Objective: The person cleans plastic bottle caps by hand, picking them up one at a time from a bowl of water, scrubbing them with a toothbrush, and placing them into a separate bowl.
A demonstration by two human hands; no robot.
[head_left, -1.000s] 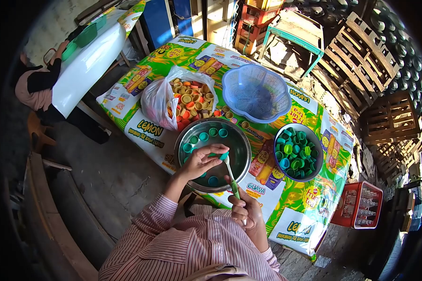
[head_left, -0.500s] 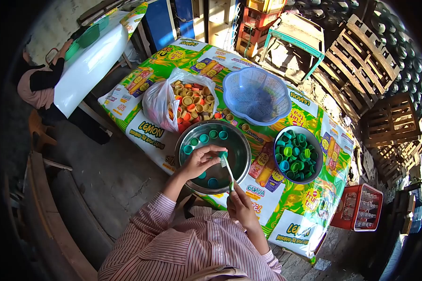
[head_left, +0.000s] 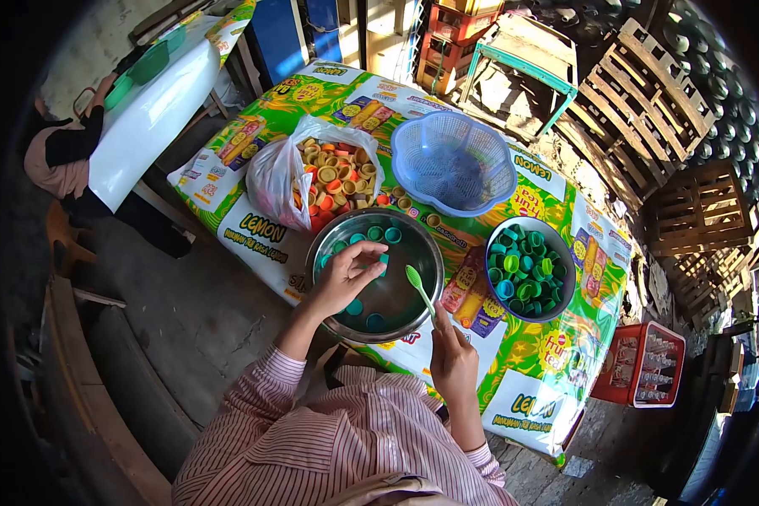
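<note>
My left hand (head_left: 346, 274) is over the metal bowl (head_left: 438, 297), its thumb and fingers closed on a green bottle cap (head_left: 384, 263) that is partly hidden. Several more teal caps (head_left: 375, 322) lie in the bowl. In my right hand (head_left: 454, 361) is a toothbrush (head_left: 421, 288), gripped by its handle. Its light green head points up over the bowl's right side, with the back of the head facing me and a gap between it and the cap.
Behind the bowl stand a plastic bag (head_left: 271, 187) of orange and tan caps and a blue plastic basket (head_left: 486, 205). At right, a bowl (head_left: 570, 282) holds green caps. Another person (head_left: 59, 152) is at a white surface, far left. A red crate (head_left: 641, 371) stands beside the table.
The toothbrush has come away from the cap and turned, as my right hand moved right. My left hand has shifted left with the cap. The whole view has moved slightly.
</note>
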